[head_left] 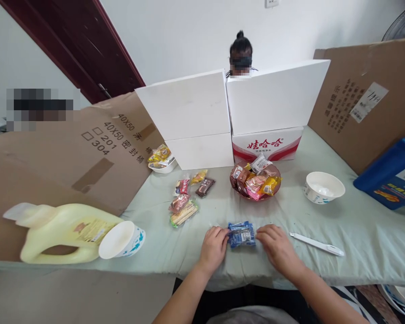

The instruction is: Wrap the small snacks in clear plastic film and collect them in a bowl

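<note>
A blue snack packet (242,235) lies near the front edge of the table, between my two hands. My left hand (215,246) pinches its left end, fingers bent together against the wrapper. At the opposite end, the fingers of my right hand (276,245) are closed on the right edge. Just right of that hand rests a white utility knife (317,244). Beyond the packet stands a reddish glass bowl (255,198) heaped with wrapped snacks. To its left is a loose group of snacks, among them a dark brown packet (205,186) and a pack of pale sticks (184,213).
A white paper bowl (324,188) stands at right, beside a blue jug (391,175). At left, another paper bowl (116,240) is tilted against a yellow detergent bottle (70,234). White boxes (202,110) and cardboard (97,157) wall the table; a person sits behind.
</note>
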{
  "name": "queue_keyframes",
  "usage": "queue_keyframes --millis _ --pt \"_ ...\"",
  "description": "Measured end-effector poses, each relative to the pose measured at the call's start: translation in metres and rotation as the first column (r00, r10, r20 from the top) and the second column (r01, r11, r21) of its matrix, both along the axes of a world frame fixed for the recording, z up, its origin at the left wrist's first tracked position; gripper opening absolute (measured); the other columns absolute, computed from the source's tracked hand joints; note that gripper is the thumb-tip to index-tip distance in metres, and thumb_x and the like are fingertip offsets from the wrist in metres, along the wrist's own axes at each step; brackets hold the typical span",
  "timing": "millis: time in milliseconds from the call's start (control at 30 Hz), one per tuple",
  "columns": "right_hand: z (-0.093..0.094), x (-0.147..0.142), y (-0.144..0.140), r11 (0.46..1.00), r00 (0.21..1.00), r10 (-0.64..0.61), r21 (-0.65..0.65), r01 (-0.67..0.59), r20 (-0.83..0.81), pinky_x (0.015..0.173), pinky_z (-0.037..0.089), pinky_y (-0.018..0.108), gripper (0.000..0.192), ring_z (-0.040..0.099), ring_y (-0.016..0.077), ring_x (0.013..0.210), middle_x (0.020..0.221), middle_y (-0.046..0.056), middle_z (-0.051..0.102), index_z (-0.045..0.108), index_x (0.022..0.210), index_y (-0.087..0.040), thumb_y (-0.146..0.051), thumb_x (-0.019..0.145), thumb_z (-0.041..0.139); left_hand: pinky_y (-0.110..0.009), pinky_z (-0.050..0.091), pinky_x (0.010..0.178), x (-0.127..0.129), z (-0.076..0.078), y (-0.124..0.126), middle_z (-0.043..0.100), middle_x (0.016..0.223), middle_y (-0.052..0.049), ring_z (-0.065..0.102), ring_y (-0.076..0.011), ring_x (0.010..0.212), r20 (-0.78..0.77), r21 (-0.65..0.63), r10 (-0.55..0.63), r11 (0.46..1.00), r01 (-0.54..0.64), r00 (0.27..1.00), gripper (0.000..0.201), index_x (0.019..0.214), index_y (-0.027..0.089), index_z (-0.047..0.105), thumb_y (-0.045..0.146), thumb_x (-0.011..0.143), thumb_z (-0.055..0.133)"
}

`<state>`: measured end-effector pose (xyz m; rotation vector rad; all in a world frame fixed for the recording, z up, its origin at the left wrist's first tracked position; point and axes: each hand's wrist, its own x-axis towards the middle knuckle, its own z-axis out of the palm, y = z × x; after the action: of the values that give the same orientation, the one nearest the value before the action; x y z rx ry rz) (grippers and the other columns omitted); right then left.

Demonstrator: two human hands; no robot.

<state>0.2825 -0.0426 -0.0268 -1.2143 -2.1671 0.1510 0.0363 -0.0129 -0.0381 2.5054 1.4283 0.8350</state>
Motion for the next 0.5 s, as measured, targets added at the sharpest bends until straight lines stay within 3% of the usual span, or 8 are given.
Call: queue_keyframes --millis 100,200,267,333,400,500 --pt "-0.006 0.048 -0.006 0.978 0.978 -0.190 0.069 0.196 -0.085 0.081 0.048 0.037 0.019 0.061 0.0206 0.090 0.092 0.006 0.068 0.061 0.096 -0.021 -0.014 0.093 0.043 -0.036 0.049 0.075 0.000 -0.004 -0.002 0.065 0.083 -0.005 0.059 -0.0212 0.080 0.071 0.038 0.034 0.999 -0.037 0.997 0.018 0.088 0.020 0.064 0.014 0.091 0.047" --pt "-0.007 0.079 -0.014 0.925 0.930 -0.352 0.113 0.362 -0.105 0.077 0.048 0.036 0.012 0.061 0.0205 0.083 0.086 0.005 0.067 0.059 0.091 -0.021 -0.020 0.093 0.047 -0.040 0.045 0.082 0.005 0.007 -0.009 0.066 0.087 -0.005 0.060 -0.0221 0.085 0.089 0.153 0.063 0.985 -0.076 0.994 0.017 0.089 0.021 0.064 0.014 0.090 0.049" --pt "-0.005 0.084 -0.019 0.908 0.913 -0.391 0.118 0.403 -0.113 0.077 0.049 0.036 0.010 0.061 0.0205 0.083 0.087 0.005 0.067 0.059 0.091 -0.021 -0.022 0.092 0.049 -0.045 0.039 0.091 0.009 0.018 -0.017 0.067 0.088 -0.004 0.061 -0.0229 0.089 0.046 0.243 0.052 0.968 -0.062 0.998 0.018 0.091 0.023 0.064 0.012 0.088 0.050" --pt "0.002 0.077 -0.023 0.917 0.919 -0.369 0.106 0.384 -0.139 0.079 0.049 0.037 0.010 0.062 0.0206 0.087 0.089 0.005 0.067 0.060 0.093 -0.022 -0.022 0.092 0.049 -0.049 0.033 0.098 0.012 0.026 -0.028 0.068 0.088 -0.003 0.061 -0.0237 0.094 -0.028 0.299 -0.010 0.954 0.018 1.000 0.020 0.093 0.024 0.064 0.010 0.087 0.051" --pt "0.013 0.062 -0.026 0.946 0.943 -0.295 0.094 0.311 -0.155 0.084 0.050 0.039 0.013 0.062 0.0213 0.094 0.096 0.006 0.067 0.060 0.097 -0.023 -0.022 0.092 0.049 -0.048 0.035 0.098 0.013 0.030 -0.043 0.068 0.088 -0.003 0.061 -0.0230 0.095 -0.114 0.250 -0.149 0.952 0.174 0.982 0.021 0.093 0.023 0.063 0.009 0.086 0.050" --pt "0.029 0.034 -0.028 0.992 0.989 -0.106 0.055 0.113 -0.107 0.094 0.047 0.041 0.021 0.058 0.0226 0.111 0.111 0.008 0.065 0.058 0.111 -0.023 -0.020 0.094 0.047 -0.035 0.048 0.080 0.014 0.029 -0.064 0.067 0.085 -0.004 0.061 -0.0199 0.083 -0.235 -0.045 -0.387 0.921 0.388 0.891 0.014 0.089 0.020 0.063 0.013 0.086 0.052"
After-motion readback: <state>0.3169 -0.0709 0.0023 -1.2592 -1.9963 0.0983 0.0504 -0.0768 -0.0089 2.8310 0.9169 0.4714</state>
